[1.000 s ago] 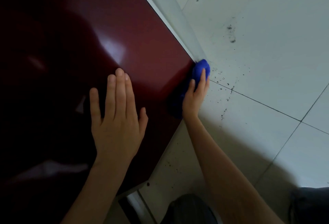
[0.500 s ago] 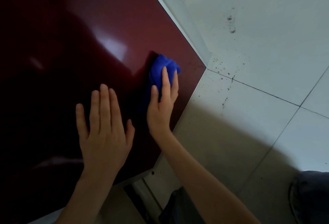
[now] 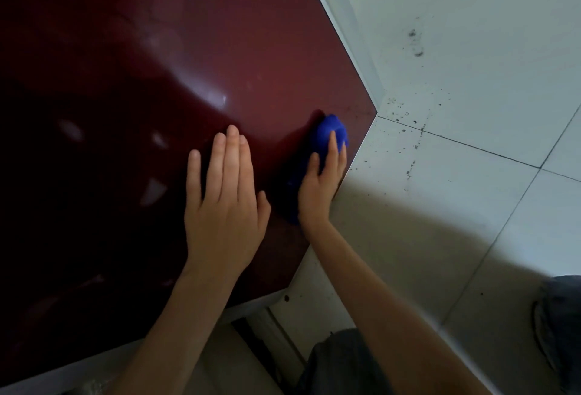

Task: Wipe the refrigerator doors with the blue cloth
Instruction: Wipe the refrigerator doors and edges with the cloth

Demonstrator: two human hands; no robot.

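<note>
Left part of the glossy dark red refrigerator door is lost in shadow, nothing readable there, only pale reflections. The door runs off frame at top and left. Much of the bunched bright blue cloth is hidden under your right hand; a darker blue strip of it shows along the thumb side of that hand, down to the wrist. Bottom of frame: dark fabric, blurred, cut off, can't tell what it is.

Cloth sits on the door near its lower right corner, just inside the door's right edge. Your right fingers lie over the cloth, loosely together, pressing it to the door; the cloth's rounded end pokes out beyond the fingertips. Whether the thumb grips the cloth, can't tell.

Your left hand is flat on the door, left of the cloth and apart from it, fingers straight and close together, thumb out to the side, holding nothing.

Pale tiled floor right of the door, with dark specks near the door's corner.
</note>
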